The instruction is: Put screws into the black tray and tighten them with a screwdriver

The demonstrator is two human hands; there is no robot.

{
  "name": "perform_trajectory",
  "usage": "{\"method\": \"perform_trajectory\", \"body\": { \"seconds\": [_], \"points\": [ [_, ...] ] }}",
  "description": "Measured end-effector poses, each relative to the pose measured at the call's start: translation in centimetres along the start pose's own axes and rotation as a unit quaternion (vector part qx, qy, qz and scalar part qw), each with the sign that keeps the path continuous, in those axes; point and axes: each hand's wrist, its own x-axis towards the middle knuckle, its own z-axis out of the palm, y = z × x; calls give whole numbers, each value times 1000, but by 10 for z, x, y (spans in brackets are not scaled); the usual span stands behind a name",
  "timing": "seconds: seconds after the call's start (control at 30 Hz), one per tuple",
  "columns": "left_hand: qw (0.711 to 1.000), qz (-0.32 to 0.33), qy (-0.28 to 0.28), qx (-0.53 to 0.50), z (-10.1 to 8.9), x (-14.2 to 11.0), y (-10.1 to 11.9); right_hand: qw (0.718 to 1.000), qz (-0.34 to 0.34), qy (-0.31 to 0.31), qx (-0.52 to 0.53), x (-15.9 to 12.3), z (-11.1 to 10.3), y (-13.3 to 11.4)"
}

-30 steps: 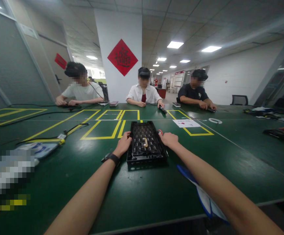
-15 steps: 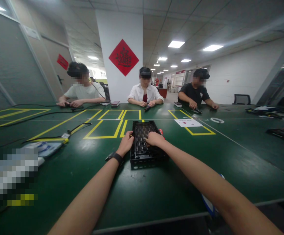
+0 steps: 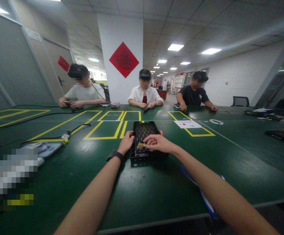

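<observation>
In front of me on the green table lies an open black box (image 3: 149, 160), its inside lined with a patterned dark surface and small parts too blurred to name. My left hand (image 3: 127, 143) grips the box's left wall, fingers over the rim. Above the near part of the box, my right hand (image 3: 159, 143) pinches a small yellowish-brown piece (image 3: 142, 146) between thumb and fingers; its exact kind is unclear. Behind the right wall of the box a bit of a red object (image 3: 161, 133) shows.
A blue-and-white item (image 3: 206, 199) lies partly under my right forearm. To the left are a clear packet (image 3: 46, 148) and black cables (image 3: 80, 126). Yellow tape (image 3: 100, 138), a paper sheet (image 3: 187, 124) and a white ring (image 3: 216, 121) lie farther off. Three people sit opposite.
My right hand has lifted a little from inside the box and turned, and the yellowish-brown piece now shows in its fingers. My left hand keeps its grip on the box.
</observation>
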Motion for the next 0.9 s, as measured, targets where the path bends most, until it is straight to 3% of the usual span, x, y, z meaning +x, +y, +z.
{"method": "perform_trajectory", "body": {
  "seconds": [0.2, 0.33, 0.57, 0.9],
  "points": [
    [1000, 15, 1, 7, 0, -4, 4, 997, -2, -51, -53, -10, 4, -8],
    [1000, 10, -2, 9, 0, -4, 5, 992, -5, -45, -119, -11, 8, -9],
    [1000, 15, -3, 17, 0, -3, 3, 951, -66, -21, -301, -10, 12, -18],
    [1000, 12, -5, 22, -1, -3, 5, 972, -44, -24, -231, -8, 13, -8]
  ]
}}
